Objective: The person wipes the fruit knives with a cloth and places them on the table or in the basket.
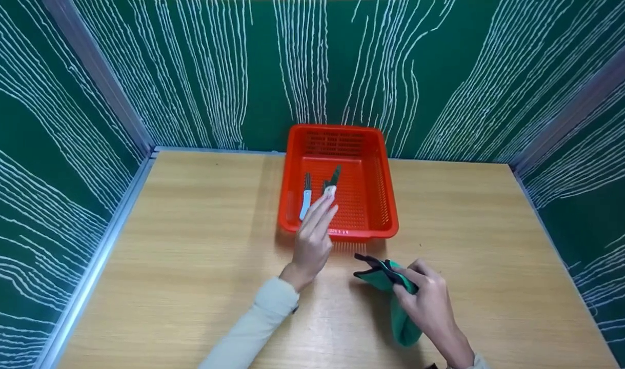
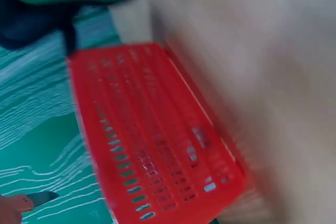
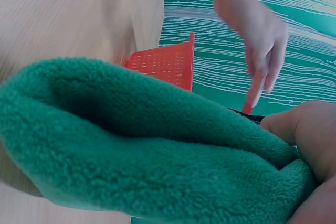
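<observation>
My left hand [image 1: 313,243] reaches over the near rim of a red plastic basket [image 1: 389,205] and pinches a small knife [image 1: 336,175] by its pale handle. The dark blade points away from me; in the left wrist view the blade [image 2: 42,198] shows at the lower left. Inside the basket, on the left, lies a utensil with a light blue handle [image 1: 305,201] and a dark upper end. Something dark beside the knife is partly hidden. To the right, my right hand [image 1: 429,300] grips a folded green cloth [image 3: 157,166] with dark edging, in front of the basket.
The basket stands on a wooden table [image 1: 204,230] near its back edge. Green walls [image 1: 261,77] with white wavy lines enclose the back and both sides, with a metal strip [image 1: 102,246] along the left edge.
</observation>
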A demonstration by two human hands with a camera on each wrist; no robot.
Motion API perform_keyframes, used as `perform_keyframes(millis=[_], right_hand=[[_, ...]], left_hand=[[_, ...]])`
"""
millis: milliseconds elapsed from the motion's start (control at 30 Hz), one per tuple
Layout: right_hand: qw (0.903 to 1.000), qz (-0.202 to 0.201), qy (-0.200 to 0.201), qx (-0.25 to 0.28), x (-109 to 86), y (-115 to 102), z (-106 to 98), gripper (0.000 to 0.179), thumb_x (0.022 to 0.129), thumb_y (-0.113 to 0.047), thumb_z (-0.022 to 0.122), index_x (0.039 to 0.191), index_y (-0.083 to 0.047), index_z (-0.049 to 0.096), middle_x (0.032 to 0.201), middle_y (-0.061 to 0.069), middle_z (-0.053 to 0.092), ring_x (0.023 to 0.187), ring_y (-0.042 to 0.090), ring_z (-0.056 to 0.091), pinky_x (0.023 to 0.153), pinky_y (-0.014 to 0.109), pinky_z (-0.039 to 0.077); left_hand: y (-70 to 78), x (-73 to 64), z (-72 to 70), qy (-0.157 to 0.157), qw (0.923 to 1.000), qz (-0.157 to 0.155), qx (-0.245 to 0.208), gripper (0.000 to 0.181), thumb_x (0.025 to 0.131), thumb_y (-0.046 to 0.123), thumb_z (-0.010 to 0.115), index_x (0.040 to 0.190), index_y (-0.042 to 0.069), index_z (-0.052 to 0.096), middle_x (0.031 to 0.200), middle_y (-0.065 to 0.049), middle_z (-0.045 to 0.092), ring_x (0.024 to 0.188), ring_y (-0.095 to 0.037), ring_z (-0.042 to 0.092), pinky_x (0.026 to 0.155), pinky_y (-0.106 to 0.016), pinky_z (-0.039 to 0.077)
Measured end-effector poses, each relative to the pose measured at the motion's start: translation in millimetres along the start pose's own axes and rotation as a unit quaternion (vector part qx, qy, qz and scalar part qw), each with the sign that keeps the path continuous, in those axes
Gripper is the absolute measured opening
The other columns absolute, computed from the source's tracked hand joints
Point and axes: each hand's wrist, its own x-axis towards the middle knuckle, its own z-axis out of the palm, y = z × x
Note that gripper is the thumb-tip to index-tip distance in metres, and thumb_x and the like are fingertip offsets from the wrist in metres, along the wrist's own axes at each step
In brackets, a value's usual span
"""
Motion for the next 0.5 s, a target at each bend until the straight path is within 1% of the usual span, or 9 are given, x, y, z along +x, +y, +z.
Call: perform_keyframes(millis=[67,133,233,300,400,500], right_hand=[[0.9999,-0.009,0.005,0.006,-0.1,1.4,0.3,0.023,0.070,0.004,0.074,0.091,-0.006,0.077,0.076,-0.002,0.052,0.066,0.016,0.049,0.056,0.022,0.048],[0.9996,-0.019,0.012,0.014,0.1,3.1,0.1,0.022,0.069,0.005,0.074,0.089,-0.005,0.077,0.076,-0.002,0.052,0.065,0.015,0.049,0.055,0.022,0.049],[0.9992,-0.030,0.019,0.019,1.1,5.7,-0.8,0.021,0.069,0.006,0.074,0.087,-0.004,0.076,0.076,-0.002,0.052,0.065,0.013,0.050,0.055,0.022,0.050],[0.9991,-0.030,0.021,0.021,1.9,7.2,-1.9,0.021,0.069,0.006,0.073,0.087,-0.004,0.076,0.077,-0.002,0.052,0.066,0.013,0.050,0.055,0.022,0.050],[0.9989,-0.031,0.022,0.025,2.4,9.0,-3.0,0.021,0.069,0.007,0.072,0.087,-0.004,0.076,0.076,-0.003,0.051,0.065,0.013,0.049,0.054,0.022,0.049],[0.9986,-0.036,0.024,0.031,2.3,10.4,-3.4,0.021,0.068,0.007,0.072,0.086,-0.004,0.076,0.075,-0.003,0.052,0.065,0.012,0.048,0.053,0.022,0.047]], left_hand=[[-7.5,3.7,6.6,-0.034,0.9990,0.004,0.030,0.047,0.080,-0.017,0.058,0.125,-0.002,0.059,0.136,-0.016,0.051,0.128,-0.027,0.046,0.102,-0.030,0.039],[-13.0,7.6,12.1,-0.063,0.9968,0.007,0.047,0.048,0.080,-0.016,0.059,0.126,-0.002,0.058,0.139,-0.015,0.049,0.130,-0.027,0.044,0.104,-0.029,0.036],[-19.1,13.5,20.1,-0.098,0.9927,0.011,0.070,0.047,0.081,-0.013,0.060,0.126,-0.001,0.058,0.141,-0.013,0.046,0.131,-0.027,0.042,0.105,-0.028,0.033],[-22.8,17.7,25.6,-0.120,0.9890,0.013,0.087,0.046,0.082,-0.011,0.061,0.127,-0.001,0.058,0.142,-0.013,0.045,0.132,-0.027,0.041,0.106,-0.027,0.032],[-28.5,24.7,34.6,-0.156,0.9798,0.014,0.125,0.044,0.084,-0.008,0.061,0.127,0.000,0.058,0.142,-0.012,0.046,0.132,-0.027,0.040,0.107,-0.028,0.030],[-34.1,30.9,44.0,-0.202,0.9657,0.008,0.162,0.044,0.084,-0.004,0.063,0.128,0.000,0.057,0.141,-0.013,0.046,0.133,-0.026,0.039,0.107,-0.028,0.030]])
